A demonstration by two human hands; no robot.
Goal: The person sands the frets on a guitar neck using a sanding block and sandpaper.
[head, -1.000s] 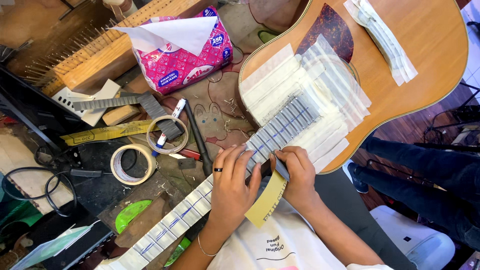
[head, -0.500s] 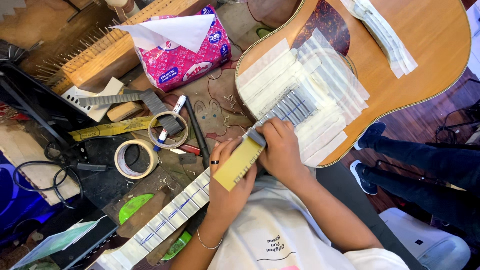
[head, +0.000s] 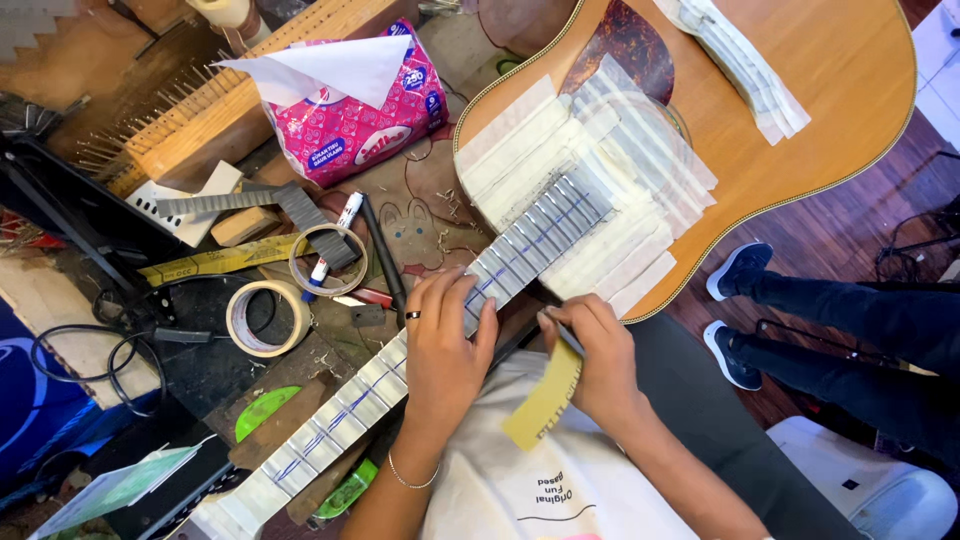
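While your left hand [head: 445,345] lies flat with fingers spread over the masked guitar neck [head: 400,380], your right hand [head: 595,365] sits just right of the neck, near the guitar body [head: 800,100], its fingers closed on a yellow sanding strip [head: 545,405] that hangs toward you. The neck runs diagonally from near left to the far right, where white tape strips [head: 540,150] cover the body around the fretboard end. Left of your left hand, on the desk [head: 420,220], lie two tape rolls [head: 268,318], a marker [head: 335,240] and a pink tissue pack [head: 360,110].
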